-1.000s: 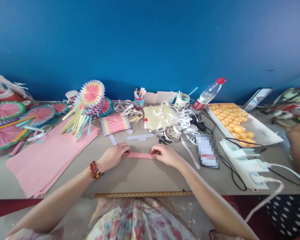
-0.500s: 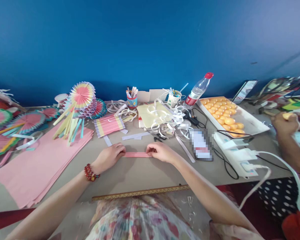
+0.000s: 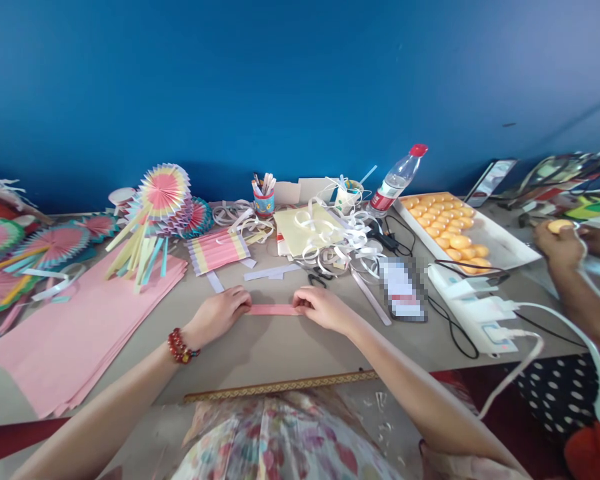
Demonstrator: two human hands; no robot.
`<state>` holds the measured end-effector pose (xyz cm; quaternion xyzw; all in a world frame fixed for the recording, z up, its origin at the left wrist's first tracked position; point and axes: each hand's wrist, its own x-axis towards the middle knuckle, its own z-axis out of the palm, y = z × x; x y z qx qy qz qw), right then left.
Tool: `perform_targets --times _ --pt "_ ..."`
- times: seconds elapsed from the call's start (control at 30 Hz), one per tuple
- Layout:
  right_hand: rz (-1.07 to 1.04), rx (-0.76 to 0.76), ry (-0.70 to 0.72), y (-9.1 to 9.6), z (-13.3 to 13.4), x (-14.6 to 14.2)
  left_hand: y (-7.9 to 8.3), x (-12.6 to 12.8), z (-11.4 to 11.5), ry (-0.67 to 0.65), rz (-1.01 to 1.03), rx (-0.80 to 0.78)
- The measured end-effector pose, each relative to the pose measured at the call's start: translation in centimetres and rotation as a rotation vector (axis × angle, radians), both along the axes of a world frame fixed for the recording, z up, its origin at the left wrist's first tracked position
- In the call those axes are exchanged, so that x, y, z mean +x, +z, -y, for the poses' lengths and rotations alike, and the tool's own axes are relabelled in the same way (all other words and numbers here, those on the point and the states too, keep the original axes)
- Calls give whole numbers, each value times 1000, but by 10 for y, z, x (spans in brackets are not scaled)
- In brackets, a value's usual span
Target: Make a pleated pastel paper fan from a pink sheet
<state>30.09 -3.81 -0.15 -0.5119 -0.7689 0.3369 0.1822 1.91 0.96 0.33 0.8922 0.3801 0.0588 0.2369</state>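
A narrow folded strip of pink paper (image 3: pixel 273 310) lies on the grey table in front of me. My left hand (image 3: pixel 225 308) pinches its left end, the wrist wearing a red bead bracelet. At the opposite end, my right hand (image 3: pixel 323 307) is closed on the strip with thumb and fingers together. The fingertips hide both ends of the paper. Just beyond my left hand rests a pleated pink, yellow and lilac paper sheet (image 3: pixel 220 251). Lilac paper strips (image 3: pixel 271 271) lie between that sheet and my hands, and scissors (image 3: pixel 319 275) sit behind my right hand.
Pink sheets (image 3: pixel 80 327) and paper rosettes (image 3: pixel 163 190) fill the left side. Curled white strips (image 3: pixel 325 240), a bottle (image 3: pixel 397 180), a phone (image 3: pixel 403 290), a tray of orange-yellow oval pieces (image 3: pixel 517 250) and a power strip (image 3: pixel 473 310) stand right. A co-worker's hands (image 3: pixel 563 247) hold a yellow-orange piece.
My two hands and the pink strip stay almost in the same place. At the far right, the co-worker's hand has shifted slightly left, showing more of the yellow-orange piece.
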Motion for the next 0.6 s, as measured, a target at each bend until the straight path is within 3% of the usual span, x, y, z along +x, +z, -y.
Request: perform_targets --times 0.2,0.4,0.53,0.6 --pt "5 129 -5 -3 10 -1 -2 -2 4 1 10 40" --pt "78 302 42 -9 20 -1 -16 -8 10 49 88 151" --pt "175 374 66 -17 22 1 -22 -10 13 1 90 302" --pt "208 387 77 -20 23 1 -21 -8 15 -96 28 402"
